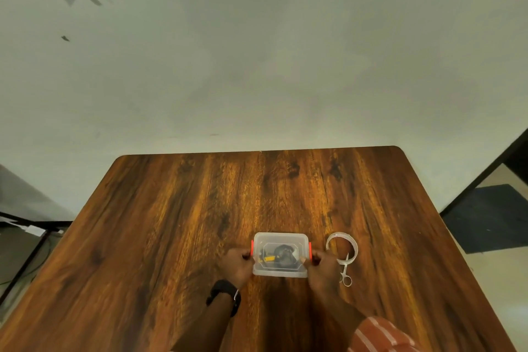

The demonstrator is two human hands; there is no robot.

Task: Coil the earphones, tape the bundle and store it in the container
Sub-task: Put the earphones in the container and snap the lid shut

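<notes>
A small clear plastic container (pixel 280 239) with its lid on and orange side clips stands on the wooden table (pixel 171 223), near the front middle. Through the lid I see a dark bundle of earphones (pixel 283 256) with a yellow bit beside it. My left hand (pixel 238 264) grips the container's left side at the orange clip. My right hand (pixel 323 268) grips its right side at the other clip. A black watch sits on my left wrist.
A roll of clear tape (pixel 343 246) lies just right of the container, with small scissors (pixel 345 271) resting against its near edge. A pale wall rises behind the table. The floor drops away to the left and right of the tabletop.
</notes>
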